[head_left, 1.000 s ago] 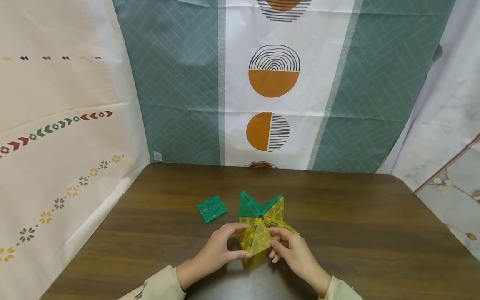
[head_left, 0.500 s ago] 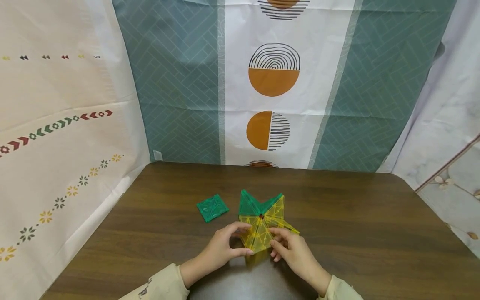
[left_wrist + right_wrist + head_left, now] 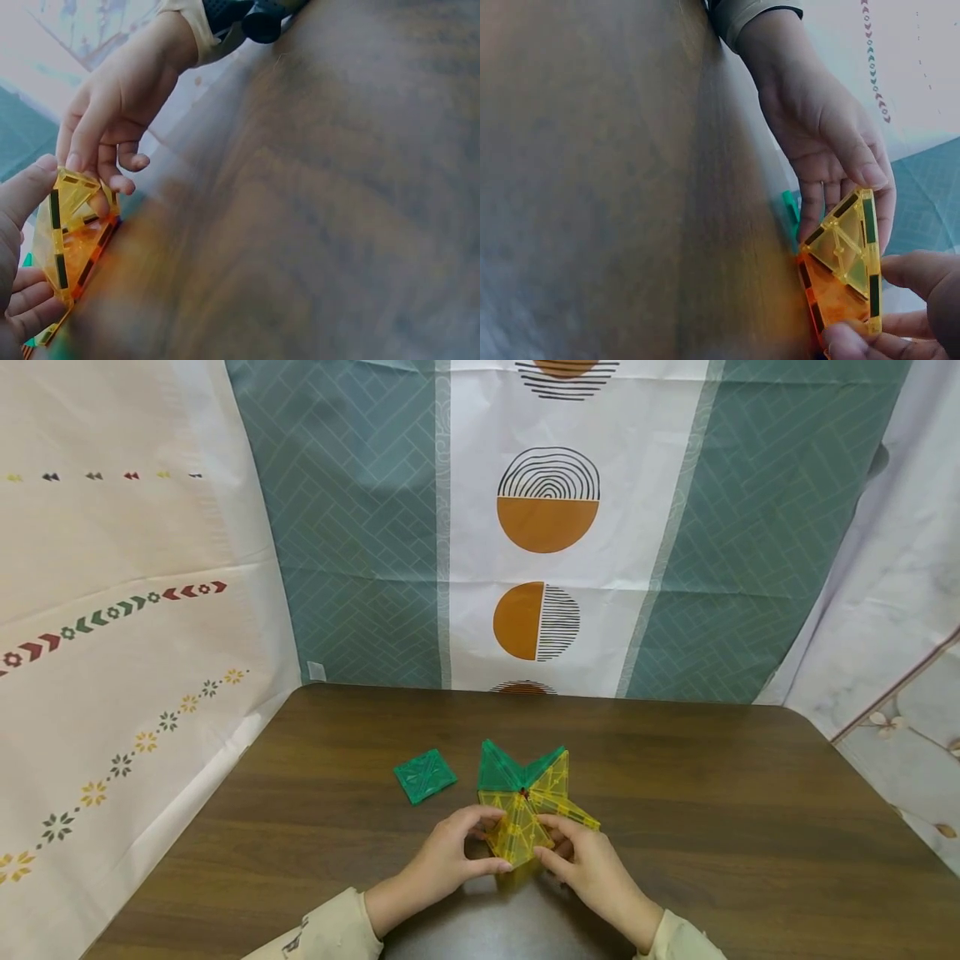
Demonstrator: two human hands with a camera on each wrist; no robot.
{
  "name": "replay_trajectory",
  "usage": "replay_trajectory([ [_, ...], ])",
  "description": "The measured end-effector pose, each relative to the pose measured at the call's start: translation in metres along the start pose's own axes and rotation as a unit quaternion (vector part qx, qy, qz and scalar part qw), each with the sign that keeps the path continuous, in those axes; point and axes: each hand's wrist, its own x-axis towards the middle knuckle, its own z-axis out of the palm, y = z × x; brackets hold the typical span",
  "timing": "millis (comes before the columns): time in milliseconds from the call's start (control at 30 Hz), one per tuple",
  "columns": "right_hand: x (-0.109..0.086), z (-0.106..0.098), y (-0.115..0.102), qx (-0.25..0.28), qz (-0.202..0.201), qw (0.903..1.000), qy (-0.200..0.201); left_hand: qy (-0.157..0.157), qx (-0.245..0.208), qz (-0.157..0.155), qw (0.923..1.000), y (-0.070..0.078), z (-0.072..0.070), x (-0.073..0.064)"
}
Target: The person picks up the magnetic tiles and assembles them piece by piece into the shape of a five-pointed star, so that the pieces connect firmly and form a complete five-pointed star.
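A star-like build of see-through magnetic tiles stands on the table, with yellow tiles (image 3: 517, 839) in front and green tiles (image 3: 498, 768) behind. My left hand (image 3: 456, 852) holds the front yellow point from the left, its thumb low at the front corner and its fingers farther back. From the other side my right hand (image 3: 596, 870) pinches the same point between thumb and fingers. An orange tile (image 3: 836, 292) shows below the yellow ones in the right wrist view. In the left wrist view my left thumb (image 3: 30, 187) touches the yellow tile's top corner. Some fingertips are hidden behind the tiles.
A green square (image 3: 425, 776) of tiles lies flat on the brown wooden table (image 3: 712, 793), to the left of the build. A patterned curtain (image 3: 360, 543) hangs along the table's back edge, with light cloths at both sides.
My left hand has edged right along with the front yellow tiles. My right thumb has moved slightly left onto the front yellow tile. The green square stays in place.
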Motion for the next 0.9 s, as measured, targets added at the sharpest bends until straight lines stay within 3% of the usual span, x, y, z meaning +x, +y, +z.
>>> replay_trajectory([
  [200, -0.0021, 0.0011, -0.0026, -0.065, -0.006, 0.9976, 0.023, -0.001, 0.053, 0.001, 0.9986, 0.0004, 0.0035, -0.0009],
  [367, -0.0035, 0.002, -0.0063, -0.117, -0.002, 0.9925, 0.033, -0.001, 0.065, -0.003, 0.9979, 0.0013, 0.0043, -0.0016],
  [900, -0.0059, 0.0055, -0.0071, -0.12, -0.021, 0.9923, 0.025, -0.002, 0.076, -0.006, 0.9971, 0.0075, 0.004, -0.0031],
])
